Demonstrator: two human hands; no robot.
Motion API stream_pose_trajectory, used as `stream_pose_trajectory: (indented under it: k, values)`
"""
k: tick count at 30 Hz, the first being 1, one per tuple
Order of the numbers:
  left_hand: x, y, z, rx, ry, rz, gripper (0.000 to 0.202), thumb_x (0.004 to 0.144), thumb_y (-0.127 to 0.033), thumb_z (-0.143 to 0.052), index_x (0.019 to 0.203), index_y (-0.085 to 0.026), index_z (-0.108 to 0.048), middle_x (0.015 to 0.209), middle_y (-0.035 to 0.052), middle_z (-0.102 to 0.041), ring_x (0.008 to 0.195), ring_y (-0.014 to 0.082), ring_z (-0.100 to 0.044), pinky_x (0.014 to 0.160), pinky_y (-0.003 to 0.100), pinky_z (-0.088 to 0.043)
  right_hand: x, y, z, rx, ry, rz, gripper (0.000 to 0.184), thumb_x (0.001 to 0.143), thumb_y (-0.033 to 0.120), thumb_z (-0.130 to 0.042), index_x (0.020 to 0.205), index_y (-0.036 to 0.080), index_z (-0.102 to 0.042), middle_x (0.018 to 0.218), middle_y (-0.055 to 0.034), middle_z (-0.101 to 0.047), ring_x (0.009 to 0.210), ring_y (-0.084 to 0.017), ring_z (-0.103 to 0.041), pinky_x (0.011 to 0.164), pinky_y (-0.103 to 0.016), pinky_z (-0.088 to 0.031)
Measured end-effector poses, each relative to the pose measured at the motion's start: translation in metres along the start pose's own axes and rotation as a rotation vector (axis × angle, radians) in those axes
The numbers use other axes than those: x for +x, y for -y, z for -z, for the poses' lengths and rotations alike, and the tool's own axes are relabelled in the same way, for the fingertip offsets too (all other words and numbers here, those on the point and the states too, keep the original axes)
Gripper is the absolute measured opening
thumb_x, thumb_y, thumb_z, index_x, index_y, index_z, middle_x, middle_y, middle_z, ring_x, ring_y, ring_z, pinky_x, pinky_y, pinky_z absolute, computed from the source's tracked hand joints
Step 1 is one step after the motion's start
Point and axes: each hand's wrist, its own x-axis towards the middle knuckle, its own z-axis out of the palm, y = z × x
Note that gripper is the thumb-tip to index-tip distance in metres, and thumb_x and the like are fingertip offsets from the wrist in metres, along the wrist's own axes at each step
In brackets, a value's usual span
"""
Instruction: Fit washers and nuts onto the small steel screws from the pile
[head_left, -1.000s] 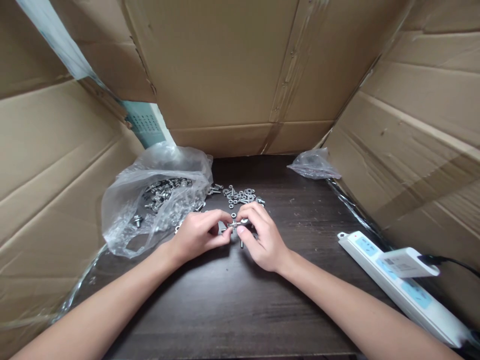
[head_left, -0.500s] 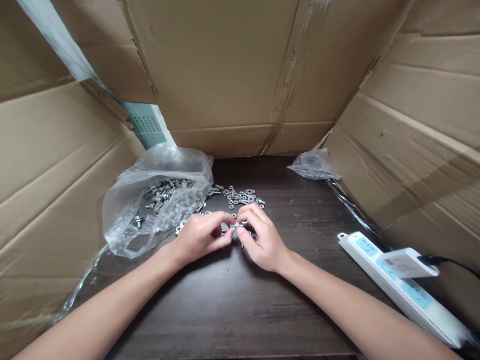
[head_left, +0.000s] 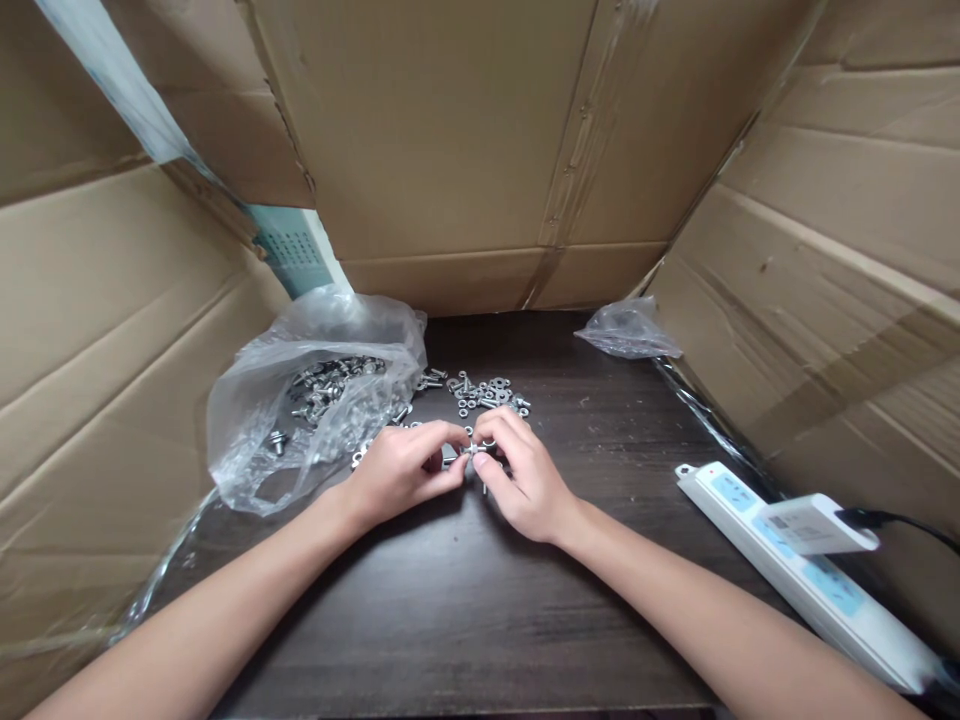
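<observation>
My left hand (head_left: 397,470) and my right hand (head_left: 525,475) meet fingertip to fingertip over a dark wooden table (head_left: 465,610). Between them they pinch a small metal bolt (head_left: 471,450) with a nut or washer on it; the left fingers hold one end, the right fingers the other. Just beyond the hands lies a loose pile of small nuts and washers (head_left: 484,392). A clear plastic bag (head_left: 300,400) full of metal bolts sits to the left of my left hand.
Cardboard walls (head_left: 465,150) close in the table at the back and on both sides. A small crumpled plastic bag (head_left: 628,330) lies at the back right. A white power strip (head_left: 795,560) with a plugged-in adapter runs along the right edge.
The hands stay together on the bolt; the fingers have shifted slightly, as if turning the part. Nothing else has moved.
</observation>
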Motion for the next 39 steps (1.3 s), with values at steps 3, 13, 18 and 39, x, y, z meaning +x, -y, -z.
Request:
stream_pose_trajectory:
  k: [3, 13, 18, 39]
  values:
    - [-0.001, 0.000, -0.001, 0.010, 0.004, -0.015, 0.007, 0.092, -0.020, -0.059, 0.094, -0.017, -0.065, 0.062, -0.0050, -0.065, 0.047, 0.0068, -0.057, 0.050, 0.016, -0.045, 0.000, 0.000, -0.001, 0.010, 0.015, 0.012, 0.011, 0.098, 0.019, -0.044, 0.088, 0.021, -0.049, 0.098, -0.0083, -0.055, 0.095, -0.022, -0.054, 0.085, -0.039, -0.048]
    - [0.001, -0.001, 0.001, -0.007, 0.004, 0.002, 0.007, 0.092, -0.020, -0.059, 0.094, -0.017, -0.065, 0.066, -0.0038, -0.067, 0.047, 0.0060, -0.057, 0.050, 0.016, -0.044, -0.001, -0.001, -0.001, -0.015, 0.011, -0.028, 0.014, 0.101, 0.022, -0.043, 0.090, 0.021, -0.052, 0.099, -0.0077, -0.057, 0.095, -0.022, -0.055, 0.085, -0.040, -0.047]
    - [0.000, 0.000, 0.000, -0.007, 0.004, 0.001, 0.007, 0.092, -0.020, -0.060, 0.094, -0.017, -0.065, 0.064, -0.0042, -0.066, 0.047, 0.0062, -0.057, 0.050, 0.016, -0.044, 0.000, -0.001, -0.002, -0.004, 0.005, 0.002, 0.011, 0.099, 0.020, -0.044, 0.089, 0.021, -0.050, 0.097, -0.0072, -0.056, 0.093, -0.022, -0.054, 0.083, -0.039, -0.047]
    - [-0.006, 0.005, -0.010, -0.011, -0.027, 0.008, 0.009, 0.092, -0.024, -0.060, 0.095, -0.018, -0.067, 0.060, -0.0050, -0.063, 0.045, 0.0066, -0.053, 0.049, 0.017, -0.042, 0.001, 0.001, -0.001, -0.035, 0.054, -0.008, 0.015, 0.099, 0.019, -0.040, 0.087, 0.022, -0.049, 0.097, -0.0075, -0.056, 0.092, -0.022, -0.054, 0.083, -0.039, -0.048]
